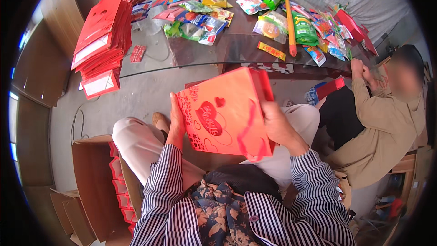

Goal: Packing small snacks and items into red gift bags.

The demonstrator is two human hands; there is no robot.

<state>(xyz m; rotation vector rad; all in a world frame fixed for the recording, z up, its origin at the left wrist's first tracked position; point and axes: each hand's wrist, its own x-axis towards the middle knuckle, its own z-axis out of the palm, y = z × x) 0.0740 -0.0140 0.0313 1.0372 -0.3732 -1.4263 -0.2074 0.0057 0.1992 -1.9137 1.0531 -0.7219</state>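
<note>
A red paper gift bag (227,120) with darker shiny hearts is held over my lap, tilted on its side. Its pink ribbon handle (248,132) hangs along the right part of the front panel. My left hand (176,120) grips the left edge, fingers hidden behind the bag. At the opposite side, my right hand (278,123) is closed around the edge near the handle, slightly blurred, its fingertips partly out of sight. What the bag contains, if anything, cannot be seen.
Flat red bags form a tall stack (102,36) at the table's left. Colourful snack packets (195,18) and a long orange stick (289,27) lie on the glass table (200,59). A cardboard box (91,168) with red bags stands lower left; a co-worker (378,127) sits right.
</note>
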